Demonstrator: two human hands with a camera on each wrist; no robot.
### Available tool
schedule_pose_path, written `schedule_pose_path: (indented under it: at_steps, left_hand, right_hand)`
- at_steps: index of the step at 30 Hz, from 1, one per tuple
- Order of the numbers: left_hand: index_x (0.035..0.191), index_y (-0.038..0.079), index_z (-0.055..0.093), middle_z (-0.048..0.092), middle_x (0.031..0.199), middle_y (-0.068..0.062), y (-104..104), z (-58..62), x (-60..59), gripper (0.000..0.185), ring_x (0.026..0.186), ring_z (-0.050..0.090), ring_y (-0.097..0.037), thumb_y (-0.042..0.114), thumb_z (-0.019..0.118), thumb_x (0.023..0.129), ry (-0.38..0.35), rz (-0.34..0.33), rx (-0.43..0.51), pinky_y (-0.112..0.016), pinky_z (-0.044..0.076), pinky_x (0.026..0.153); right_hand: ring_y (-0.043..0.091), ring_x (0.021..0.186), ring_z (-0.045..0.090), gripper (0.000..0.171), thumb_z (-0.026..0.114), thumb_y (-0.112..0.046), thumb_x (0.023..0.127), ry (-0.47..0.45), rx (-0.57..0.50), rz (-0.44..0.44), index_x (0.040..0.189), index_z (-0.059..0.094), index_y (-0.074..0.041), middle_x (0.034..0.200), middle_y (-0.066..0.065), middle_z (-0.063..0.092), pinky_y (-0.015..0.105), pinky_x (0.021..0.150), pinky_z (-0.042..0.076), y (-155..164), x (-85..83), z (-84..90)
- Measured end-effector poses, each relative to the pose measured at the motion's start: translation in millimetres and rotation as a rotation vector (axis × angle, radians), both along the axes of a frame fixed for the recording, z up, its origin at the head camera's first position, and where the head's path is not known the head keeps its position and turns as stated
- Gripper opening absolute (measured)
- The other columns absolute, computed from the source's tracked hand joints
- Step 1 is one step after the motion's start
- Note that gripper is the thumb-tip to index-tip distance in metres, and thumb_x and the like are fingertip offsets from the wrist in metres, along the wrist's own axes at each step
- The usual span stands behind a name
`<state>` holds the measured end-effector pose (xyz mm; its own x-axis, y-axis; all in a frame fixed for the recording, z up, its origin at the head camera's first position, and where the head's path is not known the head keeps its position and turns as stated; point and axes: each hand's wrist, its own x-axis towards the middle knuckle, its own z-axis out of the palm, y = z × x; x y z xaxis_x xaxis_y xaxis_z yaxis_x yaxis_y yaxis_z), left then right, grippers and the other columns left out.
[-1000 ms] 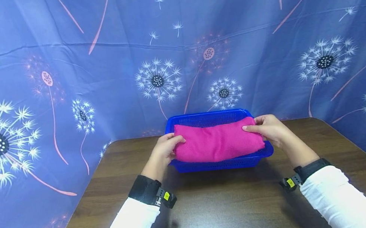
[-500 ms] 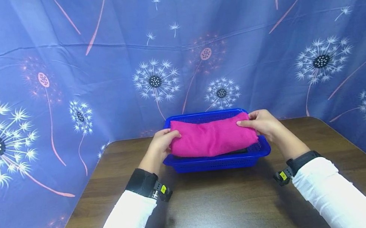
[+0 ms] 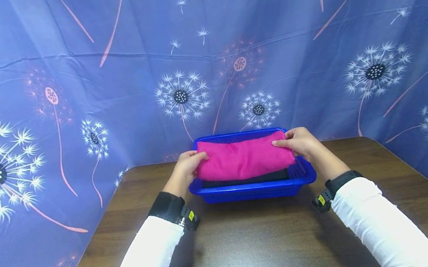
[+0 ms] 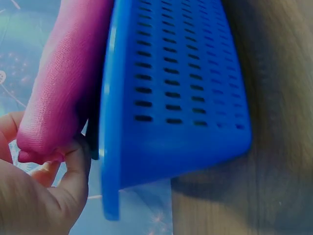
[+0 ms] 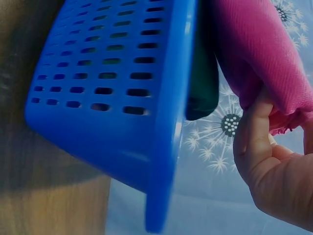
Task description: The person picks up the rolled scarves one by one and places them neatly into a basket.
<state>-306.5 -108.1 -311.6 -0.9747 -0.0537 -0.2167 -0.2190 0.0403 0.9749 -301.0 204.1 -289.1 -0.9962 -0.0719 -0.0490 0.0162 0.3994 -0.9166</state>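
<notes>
A folded pink cloth (image 3: 244, 157) is stretched between both hands above the blue plastic basket (image 3: 251, 186). My left hand (image 3: 187, 166) grips its left end, thumb on top and fingers beneath. At the opposite end, my right hand (image 3: 298, 142) pinches the cloth the same way. In the right wrist view a frayed edge of the pink cloth (image 5: 269, 54) shows by the fingers. Inside the basket lies a dark piece (image 3: 260, 177), which looks like dark green fabric (image 5: 203, 88) from the right wrist. The pink cloth hides most of the basket's inside.
The basket stands near the far edge of a brown wooden table (image 3: 246, 240). Behind it hangs a blue curtain (image 3: 134, 94) with a dandelion print, which also runs along both sides. Slots pierce the basket's walls.
Both hands have carried the pink cloth slightly back and left over the basket. More of the basket's front rim and the dark fabric inside now show.
</notes>
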Motion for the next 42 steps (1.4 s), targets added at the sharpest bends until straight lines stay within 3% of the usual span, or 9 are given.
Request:
schedule_pose_path:
  at_steps: [7, 13, 20, 23, 27, 32, 42]
  left_hand:
    - [0.098, 0.001, 0.054, 0.052, 0.085, -0.007, -3, -7.7, -1.3, 0.028, 0.07, 0.052, -0.018, 0.006, 0.061, 0.071, 0.014, -0.017, -0.12, -0.029, 0.046, 0.054]
    - [0.102, -0.002, 0.053, 0.053, 0.09, -0.011, -1, -11.9, -3.9, 0.033, 0.07, 0.054, -0.02, 0.006, 0.062, 0.071, 0.044, -0.01, -0.206, -0.03, 0.049, 0.057]
    - [0.092, 0.002, 0.061, 0.059, 0.083, -0.01, 0, -13.4, -3.7, 0.032, 0.073, 0.052, -0.021, 0.024, 0.066, 0.07, 0.155, 0.023, -0.696, -0.028, 0.044, 0.058]
    - [0.091, 0.004, 0.062, 0.06, 0.083, -0.009, 2, -12.1, -1.9, 0.033, 0.074, 0.052, -0.022, 0.029, 0.067, 0.07, 0.172, 0.018, -0.803, -0.03, 0.042, 0.059]
    - [0.086, 0.006, 0.061, 0.059, 0.079, -0.007, 3, -10.5, -0.2, 0.031, 0.074, 0.053, -0.022, 0.03, 0.068, 0.069, 0.177, 0.019, -0.842, -0.03, 0.041, 0.058]
    - [0.078, 0.008, 0.059, 0.057, 0.072, -0.005, 5, -11.2, 0.9, 0.026, 0.068, 0.052, -0.021, 0.031, 0.067, 0.069, 0.179, 0.017, -0.86, -0.029, 0.04, 0.054]
    - [0.09, 0.008, 0.062, 0.061, 0.08, -0.006, 5, -12.8, 2.8, 0.034, 0.072, 0.054, -0.022, 0.035, 0.067, 0.07, 0.179, 0.013, -0.893, -0.032, 0.043, 0.061]
  right_hand:
    - [0.006, 0.047, 0.051, 0.037, 0.067, -0.021, 0.078, -0.022, -0.005, -0.017, 0.096, 0.052, 0.008, 0.06, -0.003, 0.052, 0.023, 0.045, 0.046, -1, -4.7, -11.3]
    - [0.006, 0.05, 0.051, 0.038, 0.067, -0.023, 0.077, 0.024, 0.081, -0.057, 0.094, 0.055, 0.008, 0.063, -0.002, 0.052, 0.022, 0.047, 0.046, -2, -8.0, -19.7]
    - [0.009, 0.055, 0.045, 0.036, 0.068, -0.03, 0.076, 0.065, 0.22, -0.087, 0.083, 0.058, 0.003, 0.064, -0.001, 0.049, 0.023, 0.046, 0.041, -3, -11.3, -29.3]
    - [0.013, 0.06, 0.042, 0.037, 0.067, -0.034, 0.076, 0.047, 0.272, -0.094, 0.081, 0.057, 0.002, 0.066, 0.001, 0.046, 0.024, 0.047, 0.038, -2, -11.2, -32.5]
    - [0.016, 0.066, 0.042, 0.042, 0.066, -0.038, 0.077, 0.01, 0.303, -0.099, 0.086, 0.056, 0.003, 0.074, 0.005, 0.045, 0.024, 0.049, 0.038, -2, -10.6, -34.8]
    - [0.014, 0.06, 0.042, 0.043, 0.066, -0.039, 0.076, -0.01, 0.303, -0.105, 0.084, 0.055, 0.002, 0.072, 0.004, 0.044, 0.024, 0.047, 0.037, -3, -9.1, -35.6]
    - [0.014, 0.058, 0.042, 0.041, 0.064, -0.039, 0.077, 0.0, 0.36, -0.113, 0.083, 0.057, 0.002, 0.07, 0.005, 0.045, 0.023, 0.045, 0.035, -5, -3.0, -37.7]
